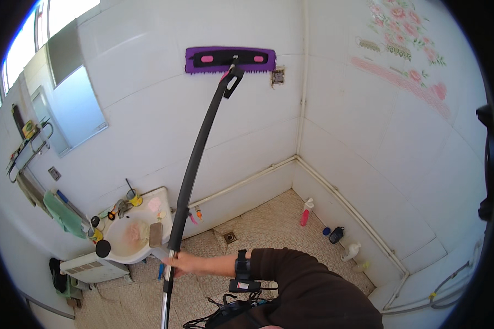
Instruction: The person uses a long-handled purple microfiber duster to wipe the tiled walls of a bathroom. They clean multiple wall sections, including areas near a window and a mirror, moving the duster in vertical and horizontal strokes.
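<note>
- Our right hand [182, 264] wraps its fingers around the mop pole [195, 159]; purple mop head [230, 59] against the wall.
- Red bottle [306, 213] stands at the floor corner.
- Left hand hidden; grip unknown.

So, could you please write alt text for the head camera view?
A hand grips the long black mop handle, pressing its flat purple mop head high against a white tiled bathroom wall. A cluttered white washbasin stands below left.
</note>
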### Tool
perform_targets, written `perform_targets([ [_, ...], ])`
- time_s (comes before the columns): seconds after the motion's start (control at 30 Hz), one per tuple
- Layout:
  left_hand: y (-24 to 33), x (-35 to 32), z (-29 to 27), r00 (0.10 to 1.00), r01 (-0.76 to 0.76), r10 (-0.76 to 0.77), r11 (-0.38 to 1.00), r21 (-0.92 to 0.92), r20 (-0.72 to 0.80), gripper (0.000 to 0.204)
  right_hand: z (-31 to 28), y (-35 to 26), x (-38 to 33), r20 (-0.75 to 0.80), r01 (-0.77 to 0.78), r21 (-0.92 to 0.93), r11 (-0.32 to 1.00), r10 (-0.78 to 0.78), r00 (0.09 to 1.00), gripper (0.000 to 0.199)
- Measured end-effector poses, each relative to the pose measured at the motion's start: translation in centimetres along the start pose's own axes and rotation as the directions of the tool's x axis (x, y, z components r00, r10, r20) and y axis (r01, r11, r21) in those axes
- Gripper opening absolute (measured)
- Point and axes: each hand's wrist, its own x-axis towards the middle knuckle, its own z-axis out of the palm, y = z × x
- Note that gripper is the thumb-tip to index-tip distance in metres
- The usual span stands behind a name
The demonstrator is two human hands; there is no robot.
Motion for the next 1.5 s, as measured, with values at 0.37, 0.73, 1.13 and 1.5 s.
perform_targets([
  [0.37, -4.8, -5.4, -1.5, 0.984, 0.095, -0.095, 0.995, 0.003, 0.15, 0.038, -6.8, 1.2, -3.5, 0.266, -0.285, -0.144, 0.948, 0.315, 0.911, 0.049],
  [0.73, -4.6, -9.6, -1.9, 0.935, 0.204, -0.211, 0.978, 0.053, 0.285, 0.036, -10.2, -14.2, 1.7, -0.688, 0.307, -0.458, 0.834, -0.551, 0.472, 0.064],
  [1.13, -2.0, -15.9, -4.7, 0.849, 0.233, -0.298, 0.952, 0.197, 0.437, 0.035, -22.9, -0.2, 1.8, -0.883, -0.233, -0.394, 0.889, -0.296, 0.365, 0.077],
  [1.5, -1.1, -22.0, 1.2, 0.997, 0.036, -0.063, 0.866, 0.499, 0.037, 0.031, -24.2, 3.6, 1.1, -0.823, -0.286, -0.388, 0.876, -0.19, 0.535, 0.091],
])
